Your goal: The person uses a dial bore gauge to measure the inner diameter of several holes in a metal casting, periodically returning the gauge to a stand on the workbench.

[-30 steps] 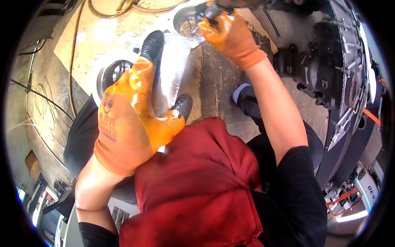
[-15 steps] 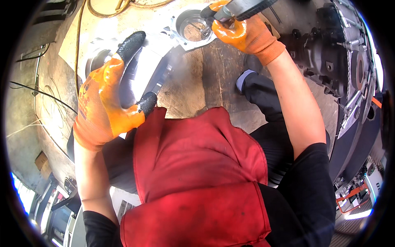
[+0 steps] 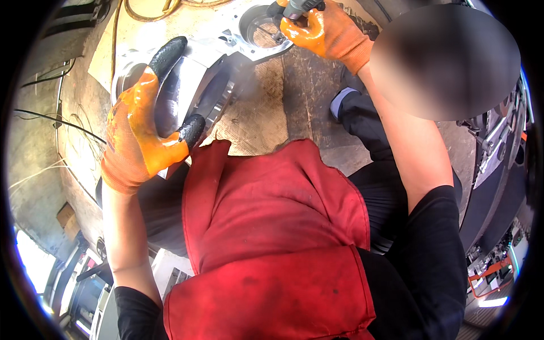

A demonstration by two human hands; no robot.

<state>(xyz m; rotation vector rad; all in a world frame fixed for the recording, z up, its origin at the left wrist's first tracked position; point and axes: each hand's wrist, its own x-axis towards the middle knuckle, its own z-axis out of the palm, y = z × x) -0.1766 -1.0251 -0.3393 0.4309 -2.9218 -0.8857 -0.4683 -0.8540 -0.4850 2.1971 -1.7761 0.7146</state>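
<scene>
A large cast metal block [image 3: 212, 68] with round bores lies on a board on the floor in front of me. My left hand [image 3: 144, 130], in an orange glove with black fingertips, grips the block's near left edge. My right hand [image 3: 320, 31], in a matching glove, is closed around a grey hand-held power tool [image 3: 297, 8] at the top of the view. The tool's tip sits at the rim of a round bore [image 3: 262, 29] in the block. Fine dust or smoke hangs just below that bore.
A red apron [image 3: 272, 238] covers my lap and fills the lower middle. A worn wooden board [image 3: 283, 107] lies under the block. Yellow hose [image 3: 147, 11] and thin cables [image 3: 51, 119] run at the upper left. Dark machinery [image 3: 498, 147] stands along the right.
The view has shifted, so both hands sit further left and higher. My left hand has slid along the block's edge. The right hand stays on the tool at the bore.
</scene>
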